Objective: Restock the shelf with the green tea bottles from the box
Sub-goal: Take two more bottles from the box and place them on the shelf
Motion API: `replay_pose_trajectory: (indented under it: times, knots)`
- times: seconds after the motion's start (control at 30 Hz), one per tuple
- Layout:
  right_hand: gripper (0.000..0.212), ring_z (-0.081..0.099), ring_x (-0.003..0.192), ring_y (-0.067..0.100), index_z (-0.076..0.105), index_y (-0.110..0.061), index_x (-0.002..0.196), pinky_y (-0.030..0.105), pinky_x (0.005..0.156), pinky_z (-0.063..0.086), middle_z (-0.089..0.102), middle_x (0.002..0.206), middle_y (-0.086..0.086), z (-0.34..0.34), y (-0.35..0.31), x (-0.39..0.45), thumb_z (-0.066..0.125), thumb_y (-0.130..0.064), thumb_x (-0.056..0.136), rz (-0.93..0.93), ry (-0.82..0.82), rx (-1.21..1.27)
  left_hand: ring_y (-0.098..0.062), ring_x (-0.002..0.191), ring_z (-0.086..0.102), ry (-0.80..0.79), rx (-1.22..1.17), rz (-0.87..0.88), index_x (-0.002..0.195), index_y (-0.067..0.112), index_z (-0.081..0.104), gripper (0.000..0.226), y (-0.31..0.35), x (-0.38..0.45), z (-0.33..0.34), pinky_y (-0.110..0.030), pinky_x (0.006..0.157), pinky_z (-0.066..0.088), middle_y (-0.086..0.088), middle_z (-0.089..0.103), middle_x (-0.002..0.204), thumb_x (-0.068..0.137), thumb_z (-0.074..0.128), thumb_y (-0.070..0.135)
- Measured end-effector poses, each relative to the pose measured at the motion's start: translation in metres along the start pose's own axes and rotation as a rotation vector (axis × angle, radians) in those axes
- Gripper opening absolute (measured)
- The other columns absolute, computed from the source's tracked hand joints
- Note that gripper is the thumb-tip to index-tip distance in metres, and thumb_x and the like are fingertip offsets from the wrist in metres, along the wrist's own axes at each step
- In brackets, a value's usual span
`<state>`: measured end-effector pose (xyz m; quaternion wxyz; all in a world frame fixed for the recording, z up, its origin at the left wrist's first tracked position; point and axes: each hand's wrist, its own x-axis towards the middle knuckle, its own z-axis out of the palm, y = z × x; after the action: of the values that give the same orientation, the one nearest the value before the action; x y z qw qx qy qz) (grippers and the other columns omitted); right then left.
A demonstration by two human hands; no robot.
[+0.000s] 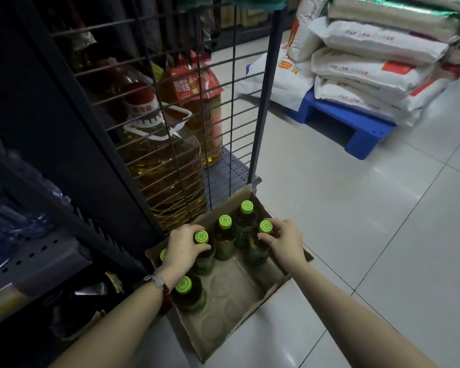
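text: none legible | oil jug label [184, 87]: blurred | sacks [361, 70]: red print, unreadable

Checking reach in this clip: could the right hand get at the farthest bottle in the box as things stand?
Probably yes. The farthest bottle stands with its cap exposed in the open box, just beyond the right hand, with nothing over it; the hand is on a nearer bottle.
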<state>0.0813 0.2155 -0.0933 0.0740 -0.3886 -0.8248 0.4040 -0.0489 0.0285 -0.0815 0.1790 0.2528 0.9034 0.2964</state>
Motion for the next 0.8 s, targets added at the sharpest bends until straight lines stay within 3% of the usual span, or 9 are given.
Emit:
replay_pose_trajectory:
  times: [0.2, 0.33, 0.43, 0.53, 0.67, 0.8]
  knots:
    - [0.036, 0.048, 0.103, 0.022, 0.067, -0.025, 0.113, 0.032, 0.089, 0.042, 0.053, 0.100, 0.005, 0.015, 0.005, -0.009, 0.073, -0.032, 0.079, -0.018, -0.008, 0.080, -0.019, 0.096, 0.059, -0.044, 0.097, 0.065, 0.107, 0.012, 0.067, 0.040, -0.002, 0.000, -0.005, -0.027, 0.089, 0.048, -0.002, 0.059, 0.100, 0.069, 0.081, 0.017]
    - [0.033, 0.051, 0.109, 0.019, 0.067, -0.017, 0.112, 0.025, 0.093, 0.037, 0.057, 0.112, 0.005, 0.018, 0.002, -0.023, 0.073, -0.021, 0.080, -0.042, -0.008, 0.176, -0.016, 0.096, 0.055, -0.017, 0.076, 0.124, 0.107, 0.012, 0.064, 0.035, -0.003, -0.013, -0.006, -0.021, 0.087, 0.041, 0.002, 0.052, 0.098, 0.074, 0.076, 0.019]
    - [0.040, 0.054, 0.117, 0.014, 0.063, -0.016, 0.120, 0.032, 0.104, 0.042, 0.063, 0.123, -0.001, 0.015, -0.005, -0.032, 0.072, -0.019, 0.082, -0.048, 0.010, 0.274, -0.013, 0.094, 0.054, 0.053, -0.003, 0.163, 0.105, 0.013, 0.064, 0.033, -0.001, -0.021, -0.020, -0.019, 0.084, 0.039, 0.003, 0.053, 0.097, 0.075, 0.075, 0.022]
    - [0.028, 0.061, 0.106, 0.014, 0.066, -0.025, 0.110, 0.041, 0.099, 0.049, 0.069, 0.106, -0.009, 0.011, -0.024, -0.042, 0.071, -0.022, 0.082, -0.060, -0.005, 0.317, -0.008, 0.090, 0.055, 0.103, -0.103, 0.171, 0.102, 0.016, 0.065, 0.029, 0.014, -0.030, -0.040, -0.013, 0.077, 0.037, 0.006, 0.061, 0.095, 0.076, 0.075, 0.024]
    - [0.025, 0.064, 0.101, 0.012, 0.067, -0.030, 0.104, 0.040, 0.095, 0.052, 0.072, 0.101, -0.008, -0.006, -0.061, -0.065, 0.072, -0.023, 0.081, -0.058, 0.029, 0.374, -0.011, 0.085, 0.063, 0.077, -0.162, 0.171, 0.100, 0.019, 0.065, 0.027, 0.045, -0.048, -0.070, -0.022, 0.076, 0.046, 0.005, 0.069, 0.089, 0.076, 0.075, 0.027]
    - [0.030, 0.066, 0.097, 0.011, 0.068, -0.028, 0.103, 0.042, 0.091, 0.053, 0.073, 0.097, -0.008, -0.041, -0.113, -0.095, 0.071, -0.036, 0.074, -0.081, 0.021, 0.379, -0.005, 0.085, 0.059, 0.123, -0.196, 0.164, 0.103, 0.018, 0.068, 0.031, 0.083, -0.075, -0.114, -0.010, 0.071, 0.038, 0.010, 0.066, 0.091, 0.074, 0.077, 0.025]
